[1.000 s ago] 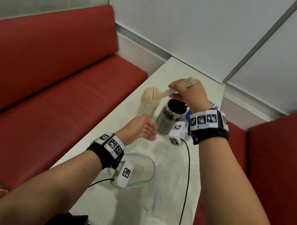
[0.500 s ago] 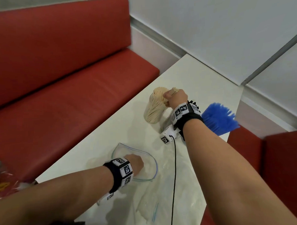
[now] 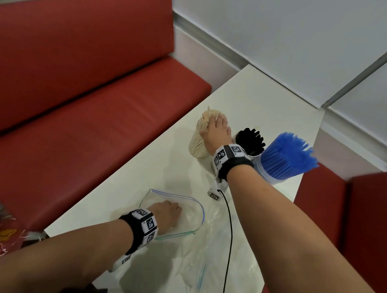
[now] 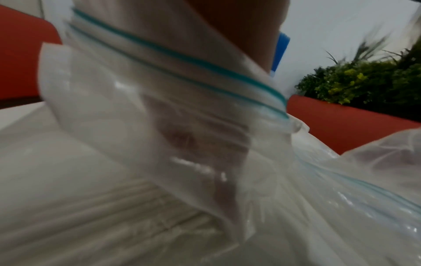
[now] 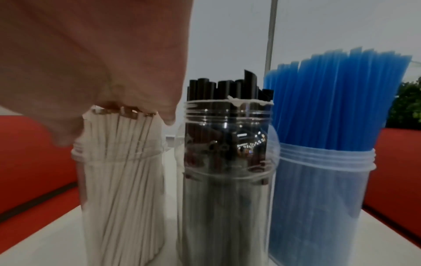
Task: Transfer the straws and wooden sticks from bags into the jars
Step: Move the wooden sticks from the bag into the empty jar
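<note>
My right hand lies palm-down on the tops of the wooden sticks in the leftmost jar. In the right wrist view the palm presses those stick ends in the jar, fingers draped over the rim. One stick pokes up above the others. My left hand is inside an open clear zip bag, fingers curled. In the blurred left wrist view its fingers show through the plastic, closing on wooden sticks lying in the bag.
Beside the stick jar stand a jar of black straws and one of blue straws. A crumpled clear bag and a black cable lie on the white table. Red benches flank the table.
My right hand has brought its bundle of sticks down into the jar and now rests flat on top. My left hand has dropped from beside the jars into the zip bag.
</note>
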`<action>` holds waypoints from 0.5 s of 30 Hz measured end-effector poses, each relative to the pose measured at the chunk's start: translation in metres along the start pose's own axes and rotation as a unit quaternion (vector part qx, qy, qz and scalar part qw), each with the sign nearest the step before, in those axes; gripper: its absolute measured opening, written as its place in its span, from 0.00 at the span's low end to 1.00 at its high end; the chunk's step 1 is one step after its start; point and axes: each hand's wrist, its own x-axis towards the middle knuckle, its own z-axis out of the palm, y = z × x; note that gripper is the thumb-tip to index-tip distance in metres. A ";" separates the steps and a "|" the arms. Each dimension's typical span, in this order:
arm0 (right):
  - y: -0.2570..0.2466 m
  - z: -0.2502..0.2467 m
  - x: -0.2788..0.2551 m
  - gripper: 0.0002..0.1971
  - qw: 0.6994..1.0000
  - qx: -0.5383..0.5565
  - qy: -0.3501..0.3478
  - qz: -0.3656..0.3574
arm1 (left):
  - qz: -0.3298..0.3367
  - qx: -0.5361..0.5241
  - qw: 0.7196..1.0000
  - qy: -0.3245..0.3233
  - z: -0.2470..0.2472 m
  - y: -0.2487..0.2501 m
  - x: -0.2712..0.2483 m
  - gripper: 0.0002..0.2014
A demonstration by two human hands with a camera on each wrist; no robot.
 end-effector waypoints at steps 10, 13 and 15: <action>-0.019 -0.004 0.004 0.38 0.987 -0.059 0.139 -0.057 | -0.018 -0.031 0.999 -0.011 -0.010 0.005 -0.006 0.22; -0.012 0.003 0.002 0.36 0.997 -0.063 -0.009 -0.033 | -0.040 -0.081 0.996 -0.005 -0.016 0.005 -0.010 0.19; -0.012 0.001 -0.004 0.34 0.998 -0.012 0.041 -0.037 | -0.044 -0.117 0.992 0.000 -0.018 0.004 -0.010 0.18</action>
